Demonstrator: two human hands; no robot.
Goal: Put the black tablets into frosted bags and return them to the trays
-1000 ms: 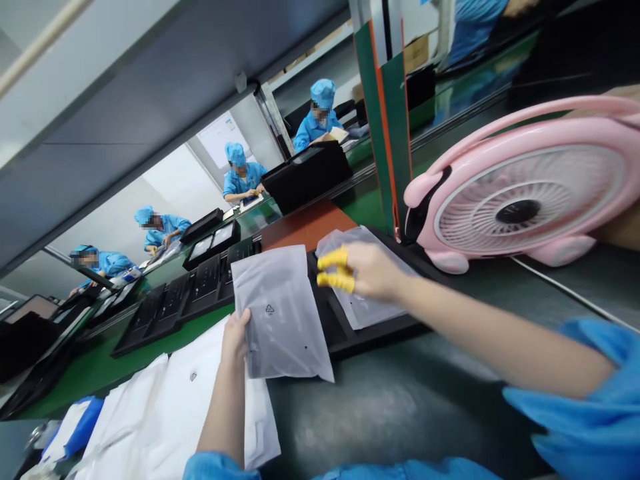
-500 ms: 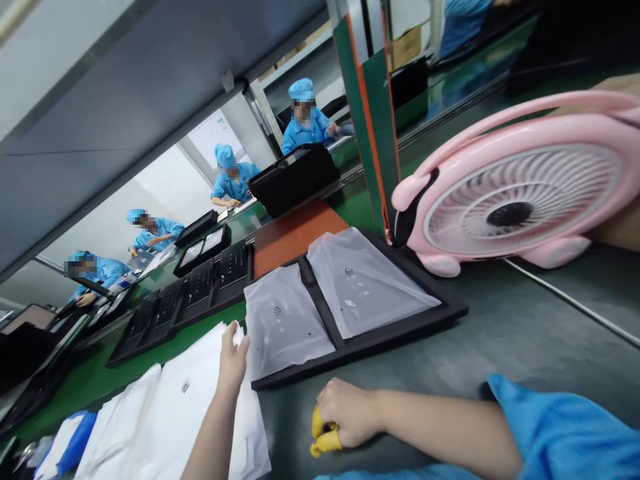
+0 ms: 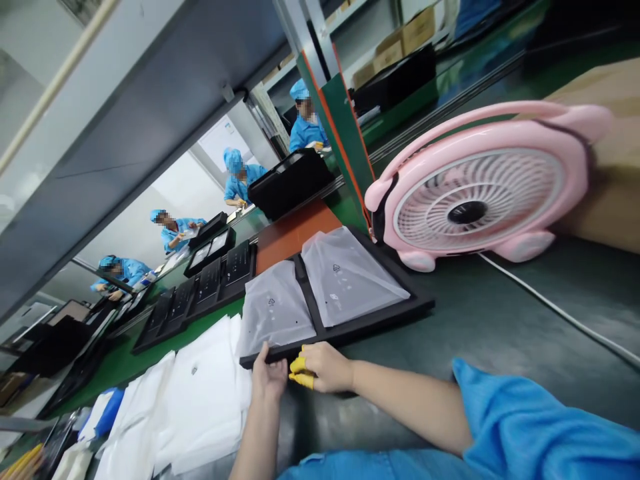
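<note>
My left hand [image 3: 270, 377] is at the front edge of a black tray [image 3: 367, 319], palm up, thumb on the rim and fingers curled against its front side. Just right of it, my right hand [image 3: 325, 368] wears yellow finger cots [image 3: 302, 373] on thumb and forefinger. Those two digits are slightly apart close to the rim, with nothing visible between them; the other fingers are hidden. Two frosted plastic bags, a left one [image 3: 277, 310] and a right one [image 3: 353, 280], lie in the tray's two compartments, each over a flat dark thing.
A stack of white bags [image 3: 200, 393] lies left of the tray. Beyond it stand more black trays [image 3: 207, 283] and an orange board [image 3: 295, 233]. A pink fan [image 3: 467, 213] with a white cable [image 3: 550, 293] is at right. Several co-workers in blue sit farther back.
My left hand has moved from above the white bags to the tray's front edge. My right hand has moved forward to the rim beside it. The camera view has shifted.
</note>
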